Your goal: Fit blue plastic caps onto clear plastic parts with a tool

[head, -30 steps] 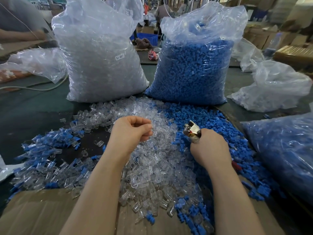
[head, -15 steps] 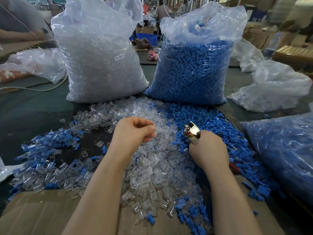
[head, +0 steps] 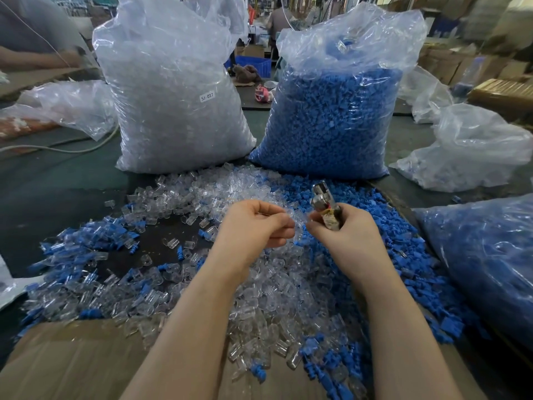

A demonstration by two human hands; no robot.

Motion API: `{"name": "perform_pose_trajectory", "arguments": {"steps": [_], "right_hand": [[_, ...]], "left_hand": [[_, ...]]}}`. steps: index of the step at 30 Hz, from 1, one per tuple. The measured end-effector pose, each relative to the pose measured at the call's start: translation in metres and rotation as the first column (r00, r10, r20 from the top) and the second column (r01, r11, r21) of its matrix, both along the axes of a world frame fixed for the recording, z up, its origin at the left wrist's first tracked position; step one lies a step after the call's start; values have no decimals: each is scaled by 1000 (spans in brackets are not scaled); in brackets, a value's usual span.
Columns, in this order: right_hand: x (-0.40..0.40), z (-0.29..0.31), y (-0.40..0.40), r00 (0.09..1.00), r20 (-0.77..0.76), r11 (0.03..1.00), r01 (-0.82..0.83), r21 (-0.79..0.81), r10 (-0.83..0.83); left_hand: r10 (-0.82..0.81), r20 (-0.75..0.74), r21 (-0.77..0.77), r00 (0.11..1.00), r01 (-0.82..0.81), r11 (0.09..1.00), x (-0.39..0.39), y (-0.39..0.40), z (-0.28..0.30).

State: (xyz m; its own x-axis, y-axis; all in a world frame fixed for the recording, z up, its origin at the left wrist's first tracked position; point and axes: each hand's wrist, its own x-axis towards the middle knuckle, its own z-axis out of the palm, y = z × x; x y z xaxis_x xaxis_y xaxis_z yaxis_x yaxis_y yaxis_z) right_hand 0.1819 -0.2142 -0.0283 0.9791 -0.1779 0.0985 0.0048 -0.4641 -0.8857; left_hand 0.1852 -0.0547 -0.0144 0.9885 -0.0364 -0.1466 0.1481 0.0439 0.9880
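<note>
My left hand (head: 256, 225) hovers over the heap of clear plastic parts (head: 271, 295), fingers curled, pinching a clear part (head: 291, 216) at its fingertips. My right hand (head: 346, 235) grips a shiny metal tool (head: 323, 202) whose head sticks up past the thumb. The two hands almost touch at the fingertips. Loose blue caps (head: 403, 255) lie in a pile to the right of the clear heap. Parts with blue caps fitted (head: 83, 243) are scattered at the left.
A tall bag of clear parts (head: 173, 93) and a tall bag of blue caps (head: 334, 111) stand at the back. Another bag of blue pieces (head: 487, 261) lies at the right. Cardboard (head: 72, 362) covers the near edge. A person's arm (head: 34, 57) is at far left.
Both hands have lifted and come together at the middle. The right hand turned so the tool's body shows. The left hand now pinches a clear part next to the right thumb.
</note>
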Motion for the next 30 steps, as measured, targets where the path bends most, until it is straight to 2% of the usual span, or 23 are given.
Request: {"name": "perform_pose_trajectory", "arguments": {"steps": [4, 7, 9, 11, 14, 16, 19, 30], "right_hand": [[-1, 1, 0, 999, 7, 999, -38, 0, 38], [0, 1, 0, 998, -28, 994, -53, -101, 50], [2, 0, -1, 998, -56, 946, 12, -324, -31], [3, -2, -5, 977, -84, 843, 125, -523, -197], [1, -5, -12, 913, -137, 736, 214, -642, -385], [0, -8, -13, 904, -185, 719, 169, -674, -386], [1, -11, -9, 909, -227, 745, 124, -656, -351], [3, -12, -8, 912, -204, 734, 138, -665, -356]], "left_hand": [[-3, 5, -19, 1000, 3, 1000, -2, -5, 1], [21, 2, -18, 1000, -21, 1000, -1, -3, 0], [52, 7, -1, 999, -52, 999, -1, 0, -1], [73, 13, -1, 997, -73, 997, 0, 6, -2], [86, 9, -23, 996, -86, 996, 3, 12, -2], [88, 8, -22, 996, -88, 996, 3, 14, -2], [89, 10, -18, 996, -89, 996, 3, 15, -3], [93, 19, 23, 995, -93, 995, 5, 14, -6]]}}
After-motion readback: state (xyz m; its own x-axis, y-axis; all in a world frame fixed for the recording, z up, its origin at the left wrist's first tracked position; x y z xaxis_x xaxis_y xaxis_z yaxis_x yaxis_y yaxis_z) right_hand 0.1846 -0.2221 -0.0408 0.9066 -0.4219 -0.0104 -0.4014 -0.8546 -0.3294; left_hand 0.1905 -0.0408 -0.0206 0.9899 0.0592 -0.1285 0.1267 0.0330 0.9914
